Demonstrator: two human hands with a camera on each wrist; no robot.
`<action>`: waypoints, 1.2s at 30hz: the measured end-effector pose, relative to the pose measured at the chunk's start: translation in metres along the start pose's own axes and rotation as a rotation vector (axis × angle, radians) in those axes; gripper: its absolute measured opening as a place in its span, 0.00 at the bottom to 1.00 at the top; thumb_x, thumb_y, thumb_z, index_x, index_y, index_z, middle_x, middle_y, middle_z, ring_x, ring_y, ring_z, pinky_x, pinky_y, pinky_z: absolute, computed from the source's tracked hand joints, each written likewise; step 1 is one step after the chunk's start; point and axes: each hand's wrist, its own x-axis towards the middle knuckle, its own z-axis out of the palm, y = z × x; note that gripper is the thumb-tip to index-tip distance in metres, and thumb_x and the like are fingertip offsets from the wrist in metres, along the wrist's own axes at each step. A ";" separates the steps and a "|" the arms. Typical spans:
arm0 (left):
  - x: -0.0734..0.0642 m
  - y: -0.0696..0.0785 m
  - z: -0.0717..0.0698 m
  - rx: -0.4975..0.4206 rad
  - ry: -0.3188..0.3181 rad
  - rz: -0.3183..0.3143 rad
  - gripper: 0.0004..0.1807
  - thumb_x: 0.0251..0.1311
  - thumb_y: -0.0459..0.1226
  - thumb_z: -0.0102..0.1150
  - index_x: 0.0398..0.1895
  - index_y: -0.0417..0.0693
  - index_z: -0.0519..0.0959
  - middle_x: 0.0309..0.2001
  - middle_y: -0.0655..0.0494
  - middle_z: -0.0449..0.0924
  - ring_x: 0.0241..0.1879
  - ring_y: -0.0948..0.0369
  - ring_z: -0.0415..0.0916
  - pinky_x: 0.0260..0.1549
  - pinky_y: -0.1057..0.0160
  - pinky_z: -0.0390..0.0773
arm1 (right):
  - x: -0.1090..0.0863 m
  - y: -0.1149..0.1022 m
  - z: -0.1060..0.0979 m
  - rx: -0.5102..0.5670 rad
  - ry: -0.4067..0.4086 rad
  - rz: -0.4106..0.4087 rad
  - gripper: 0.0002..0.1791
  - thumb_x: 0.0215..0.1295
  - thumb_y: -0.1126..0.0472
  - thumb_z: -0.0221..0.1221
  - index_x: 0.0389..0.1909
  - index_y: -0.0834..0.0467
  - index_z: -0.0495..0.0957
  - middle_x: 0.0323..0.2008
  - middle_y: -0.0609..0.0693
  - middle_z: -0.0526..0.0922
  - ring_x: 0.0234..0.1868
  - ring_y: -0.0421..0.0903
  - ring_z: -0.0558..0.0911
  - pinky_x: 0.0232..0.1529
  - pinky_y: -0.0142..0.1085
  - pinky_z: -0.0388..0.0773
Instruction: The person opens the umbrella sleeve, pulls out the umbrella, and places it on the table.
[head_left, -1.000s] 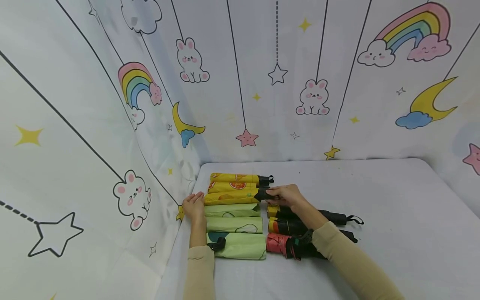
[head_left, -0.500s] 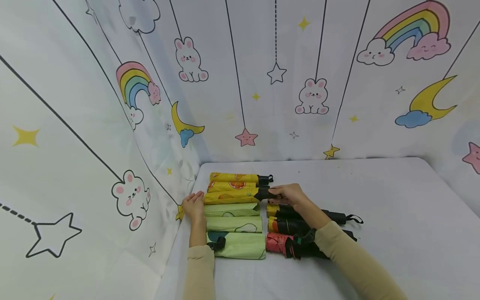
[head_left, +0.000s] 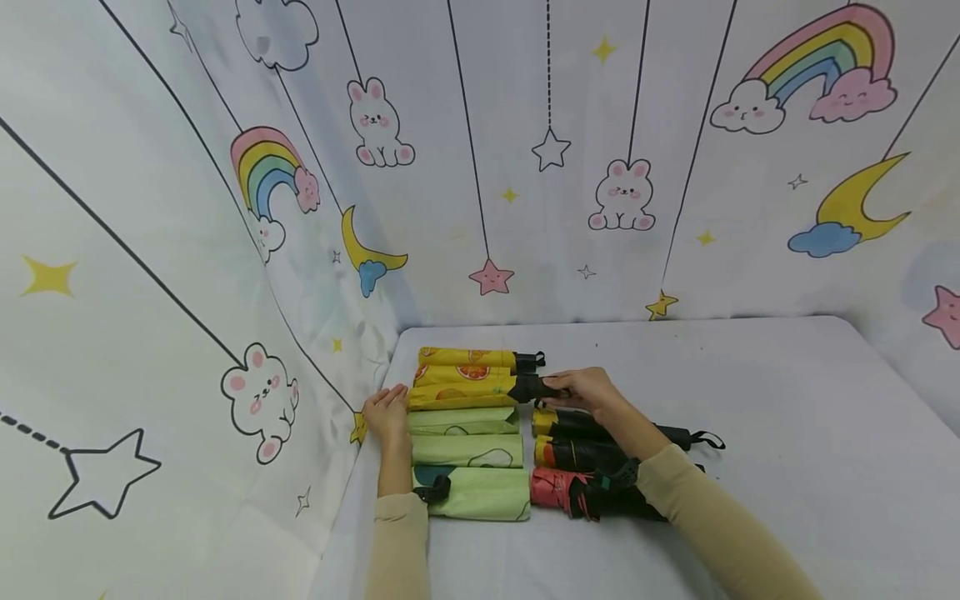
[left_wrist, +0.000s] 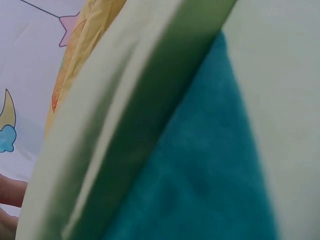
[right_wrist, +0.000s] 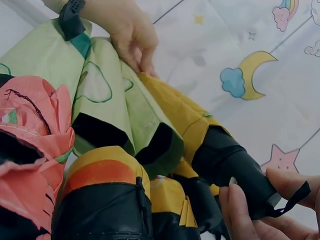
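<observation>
White cloth [head_left: 435,200] fills the upper frame, printed with a rainbow [head_left: 828,52] at upper right and a moon [head_left: 838,202] below it; a white tabletop [head_left: 802,450] stretches to lower right.

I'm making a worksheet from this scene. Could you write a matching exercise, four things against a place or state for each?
1. Right hand
2. Left hand
3. Pinkish-red bundle
4. Nearest green bundle

A. Bears a teal patch
B. At the left end of a yellow bundle
C. Pinches a black end
D. Lies just right of item 4

Pairs: 1-C, 2-B, 3-D, 4-A
</observation>
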 end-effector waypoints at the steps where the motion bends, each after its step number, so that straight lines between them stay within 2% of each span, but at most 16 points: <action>1: -0.001 0.000 0.000 -0.001 -0.001 -0.002 0.28 0.69 0.17 0.54 0.70 0.26 0.60 0.59 0.27 0.78 0.62 0.41 0.80 0.64 0.53 0.77 | -0.001 0.000 -0.001 -0.007 0.004 -0.004 0.25 0.65 0.63 0.72 0.60 0.71 0.81 0.48 0.60 0.88 0.51 0.61 0.88 0.59 0.52 0.82; 7: -0.003 0.000 0.001 -0.005 -0.006 -0.006 0.28 0.68 0.16 0.54 0.69 0.25 0.60 0.60 0.25 0.76 0.62 0.39 0.79 0.64 0.52 0.77 | -0.004 -0.001 -0.008 -0.014 0.014 -0.027 0.26 0.64 0.63 0.73 0.59 0.71 0.81 0.48 0.61 0.88 0.45 0.55 0.91 0.58 0.53 0.82; 17: -0.003 0.001 0.000 -0.055 -0.001 -0.017 0.28 0.70 0.17 0.52 0.70 0.24 0.58 0.61 0.23 0.75 0.63 0.37 0.77 0.64 0.51 0.76 | -0.009 -0.002 -0.015 0.008 0.014 -0.023 0.27 0.63 0.64 0.73 0.60 0.72 0.80 0.51 0.63 0.86 0.42 0.52 0.91 0.58 0.52 0.83; 33: -0.005 0.004 0.002 -0.057 0.006 -0.043 0.27 0.71 0.18 0.51 0.70 0.25 0.58 0.62 0.24 0.75 0.63 0.39 0.78 0.64 0.52 0.77 | -0.015 -0.005 -0.026 0.011 0.016 -0.031 0.28 0.63 0.63 0.74 0.60 0.73 0.80 0.50 0.63 0.87 0.42 0.53 0.91 0.52 0.47 0.86; 36: -0.005 0.005 0.002 -0.049 0.008 -0.042 0.28 0.70 0.18 0.52 0.70 0.26 0.58 0.62 0.25 0.75 0.63 0.40 0.78 0.64 0.52 0.77 | -0.017 -0.007 -0.027 0.014 0.019 -0.031 0.28 0.63 0.64 0.74 0.60 0.73 0.79 0.49 0.63 0.87 0.42 0.52 0.91 0.54 0.47 0.85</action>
